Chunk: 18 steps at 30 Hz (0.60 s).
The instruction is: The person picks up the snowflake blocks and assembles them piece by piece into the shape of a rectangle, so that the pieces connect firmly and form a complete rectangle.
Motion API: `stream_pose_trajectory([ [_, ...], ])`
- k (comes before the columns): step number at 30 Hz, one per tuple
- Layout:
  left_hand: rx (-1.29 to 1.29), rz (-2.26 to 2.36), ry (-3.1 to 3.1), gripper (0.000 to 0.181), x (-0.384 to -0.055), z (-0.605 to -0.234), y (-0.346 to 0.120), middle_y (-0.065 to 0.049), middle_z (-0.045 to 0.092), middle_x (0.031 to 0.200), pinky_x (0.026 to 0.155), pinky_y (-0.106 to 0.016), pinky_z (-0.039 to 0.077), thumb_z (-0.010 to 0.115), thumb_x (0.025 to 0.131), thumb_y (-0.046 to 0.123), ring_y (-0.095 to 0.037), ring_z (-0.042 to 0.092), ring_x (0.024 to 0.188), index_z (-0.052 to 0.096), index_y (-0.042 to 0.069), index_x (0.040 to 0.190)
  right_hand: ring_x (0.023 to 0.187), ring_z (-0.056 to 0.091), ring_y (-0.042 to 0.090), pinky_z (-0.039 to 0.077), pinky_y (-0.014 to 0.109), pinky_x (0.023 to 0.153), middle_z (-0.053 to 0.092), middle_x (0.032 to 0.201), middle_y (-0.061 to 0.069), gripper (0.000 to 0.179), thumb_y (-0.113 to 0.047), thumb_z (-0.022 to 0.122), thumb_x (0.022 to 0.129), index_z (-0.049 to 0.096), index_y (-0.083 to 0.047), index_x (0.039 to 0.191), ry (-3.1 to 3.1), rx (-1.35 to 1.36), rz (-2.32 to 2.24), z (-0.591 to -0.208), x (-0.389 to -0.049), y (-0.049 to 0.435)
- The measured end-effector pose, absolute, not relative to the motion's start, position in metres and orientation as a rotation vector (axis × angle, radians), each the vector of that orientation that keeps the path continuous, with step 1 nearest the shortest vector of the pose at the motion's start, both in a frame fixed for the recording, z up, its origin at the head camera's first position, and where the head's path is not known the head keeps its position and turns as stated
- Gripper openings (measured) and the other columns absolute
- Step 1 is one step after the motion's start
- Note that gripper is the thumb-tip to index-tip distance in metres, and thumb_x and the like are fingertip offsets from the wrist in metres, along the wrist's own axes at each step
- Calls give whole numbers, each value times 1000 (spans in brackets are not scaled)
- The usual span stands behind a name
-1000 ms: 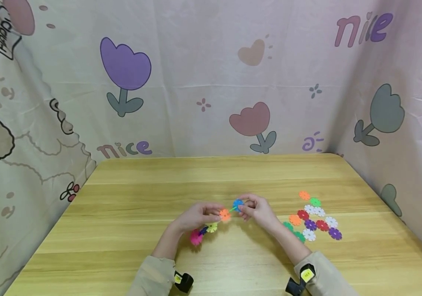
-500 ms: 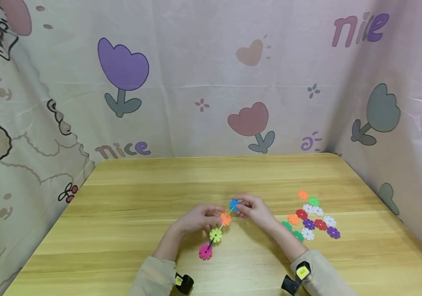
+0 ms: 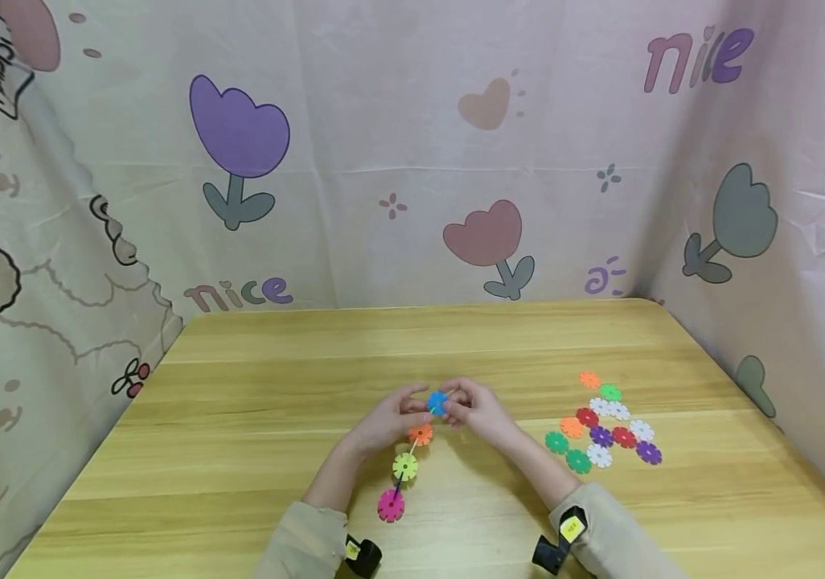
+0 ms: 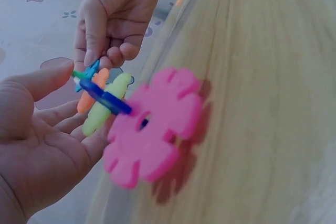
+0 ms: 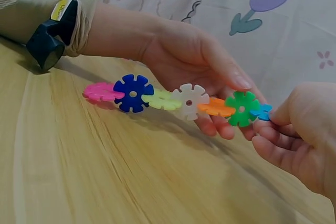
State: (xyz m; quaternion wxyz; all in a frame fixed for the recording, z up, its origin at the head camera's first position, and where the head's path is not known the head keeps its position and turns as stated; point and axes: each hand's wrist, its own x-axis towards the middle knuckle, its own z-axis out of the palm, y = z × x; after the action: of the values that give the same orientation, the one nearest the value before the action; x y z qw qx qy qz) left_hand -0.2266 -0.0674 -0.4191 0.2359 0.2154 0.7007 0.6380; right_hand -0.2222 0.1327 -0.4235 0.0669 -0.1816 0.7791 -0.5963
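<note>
My right hand (image 3: 481,414) pinches a light blue notched snowflake disc (image 3: 437,404) at one end of a chain of interlocking plastic discs. My left hand (image 3: 383,420) faces it, thumb and fingers around the green disc (image 5: 237,116) beside the light blue one. From there the chain slopes down towards me: an orange disc (image 3: 421,435), a white disc (image 5: 182,96), a yellow-green disc (image 3: 405,466), a dark blue disc (image 5: 126,102) and a pink disc (image 3: 391,515) at the far end. In the right wrist view each disc stands crosswise to its neighbour.
Several loose discs lie to the right on the wooden table (image 3: 275,386), among them a red disc (image 3: 624,437), a purple disc (image 3: 649,453) and a green disc (image 3: 579,461). A printed curtain (image 3: 369,104) hangs behind and on both sides.
The light blue disc and my right hand have moved left, closer to my left hand. The chain's pink end has swung out from below my left hand and now hangs lower, towards me.
</note>
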Motion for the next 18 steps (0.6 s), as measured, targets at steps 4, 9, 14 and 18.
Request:
stream_pose_trajectory([
  [4, 592, 1775, 1919, 59, -227, -419, -69, -24, 54, 121, 91, -40, 45, 55, 93, 11, -39, 52, 111, 25, -3, 142, 70, 61, 27, 53, 28, 63, 62, 81, 17, 19, 3, 55, 89, 52, 9, 107, 2321, -483, -1858, -424, -224, 127],
  [9, 606, 1798, 1901, 55, -228, -420, -71, -22, 55, 118, 87, -35, 47, 55, 93, 9, -39, 53, 109, 31, -2, 141, 68, 61, 28, 53, 27, 60, 63, 78, 16, 17, 3, 57, 89, 54, 8, 104, 2289, -433, -1915, -425, -227, 123],
  [14, 574, 1809, 1930, 50, -229, -421, -71, -19, 55, 112, 79, -29, 48, 56, 92, 9, -29, 57, 98, 39, -1, 137, 71, 61, 36, 54, 33, 63, 63, 81, 20, 22, -2, 59, 89, 55, 9, 107, 2283, -374, -1938, -425, -229, 124],
  [18, 552, 1817, 1968, 50, -230, -422, -71, -19, 55, 112, 76, -28, 48, 57, 92, 9, -20, 57, 92, 38, -1, 137, 75, 60, 38, 54, 42, 68, 61, 86, 26, 28, -4, 58, 90, 52, 11, 113, 2282, -311, -1959, -426, -229, 133],
])
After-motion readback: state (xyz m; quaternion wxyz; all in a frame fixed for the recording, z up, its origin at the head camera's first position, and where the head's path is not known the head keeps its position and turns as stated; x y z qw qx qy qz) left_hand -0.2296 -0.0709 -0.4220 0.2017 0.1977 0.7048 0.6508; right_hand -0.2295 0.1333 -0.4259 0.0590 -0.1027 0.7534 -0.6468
